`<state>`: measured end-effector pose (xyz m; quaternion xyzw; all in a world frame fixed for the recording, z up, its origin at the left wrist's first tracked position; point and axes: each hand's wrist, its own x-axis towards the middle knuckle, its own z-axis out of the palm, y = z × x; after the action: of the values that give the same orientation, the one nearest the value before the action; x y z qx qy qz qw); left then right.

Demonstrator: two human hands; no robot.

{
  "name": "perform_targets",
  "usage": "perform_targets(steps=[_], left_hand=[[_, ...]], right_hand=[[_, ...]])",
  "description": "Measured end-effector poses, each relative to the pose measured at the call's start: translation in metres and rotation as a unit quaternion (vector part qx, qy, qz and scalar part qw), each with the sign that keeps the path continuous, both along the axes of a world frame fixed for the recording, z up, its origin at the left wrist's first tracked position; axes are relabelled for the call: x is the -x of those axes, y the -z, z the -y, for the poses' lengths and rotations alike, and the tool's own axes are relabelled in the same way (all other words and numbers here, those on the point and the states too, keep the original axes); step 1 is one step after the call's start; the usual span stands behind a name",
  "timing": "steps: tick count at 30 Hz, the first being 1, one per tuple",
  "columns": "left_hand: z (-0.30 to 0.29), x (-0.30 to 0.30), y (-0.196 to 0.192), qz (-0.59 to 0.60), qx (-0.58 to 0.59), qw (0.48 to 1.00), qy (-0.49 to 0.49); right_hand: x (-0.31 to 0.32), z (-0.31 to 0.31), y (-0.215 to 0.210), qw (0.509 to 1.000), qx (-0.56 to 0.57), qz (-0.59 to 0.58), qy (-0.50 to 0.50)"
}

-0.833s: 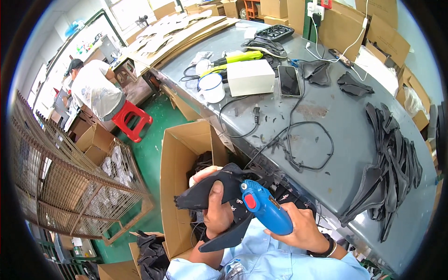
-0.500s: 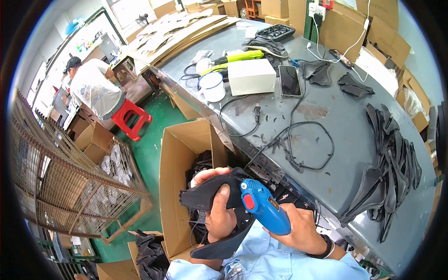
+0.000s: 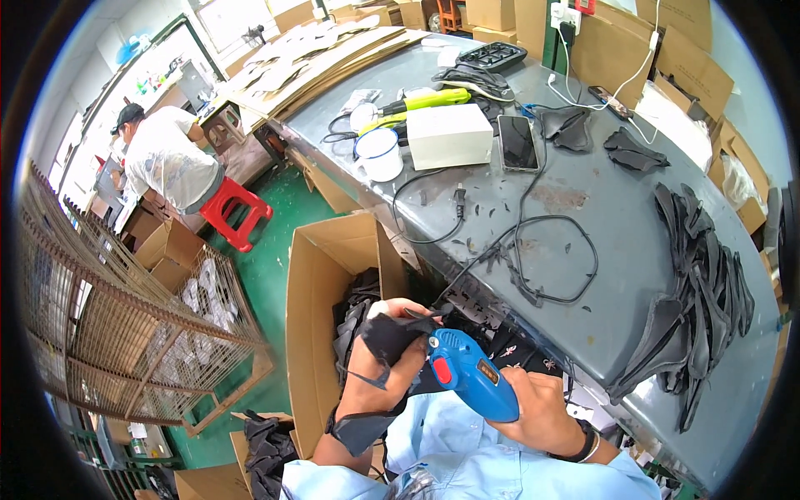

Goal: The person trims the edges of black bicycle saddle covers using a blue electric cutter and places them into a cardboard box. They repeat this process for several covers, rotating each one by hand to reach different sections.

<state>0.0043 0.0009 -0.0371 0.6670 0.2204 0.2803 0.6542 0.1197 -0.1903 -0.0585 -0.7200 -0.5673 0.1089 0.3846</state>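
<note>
In the head view, the grey table (image 3: 621, 237) has a curving near edge that slants down toward the person's right, and both hands work just off that edge, over the person's lap. The left hand (image 3: 406, 364) is closed around a black fabric piece (image 3: 385, 335), thumb across it, beside the open carton (image 3: 307, 358) that stands against the table's near side. A dark flap (image 3: 364, 430) hangs at the left forearm; whether it belongs to the same piece cannot be told. The right hand (image 3: 540, 408) grips a blue handheld tool (image 3: 473, 379) with a red button, its nose right at the fabric; contact is hidden.

On the table, a black cord (image 3: 594, 268) loops inward from the near edge, among small dark scraps. Grey surface shows between that loop and the heap of dark pieces (image 3: 696, 287) along the table's right side. Toward the far end sit a phone (image 3: 517, 143) and a white box (image 3: 450, 137); a white tub (image 3: 378, 157) stands close to the left edge. Green floor (image 3: 275, 212) stretches left of the table.
</note>
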Motion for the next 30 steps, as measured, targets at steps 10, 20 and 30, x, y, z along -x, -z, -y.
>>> perform_targets(steps=[10, 20, 30], left_hand=[[-0.025, 0.001, -0.002, -0.066, -0.21, 0.937, 0.273], [0.019, -0.02, 0.009, -0.154, 0.208, 0.888, 0.38], [0.073, -0.026, 0.051, 0.115, 0.289, 0.945, 0.102]], right_hand=[[-0.008, 0.005, -0.012, 0.999, -0.012, -0.027, -0.027], [-0.026, -0.011, -0.019, 0.977, -0.048, -0.188, 0.089], [-0.026, -0.02, -0.02, 0.95, -0.092, -0.214, 0.206]])
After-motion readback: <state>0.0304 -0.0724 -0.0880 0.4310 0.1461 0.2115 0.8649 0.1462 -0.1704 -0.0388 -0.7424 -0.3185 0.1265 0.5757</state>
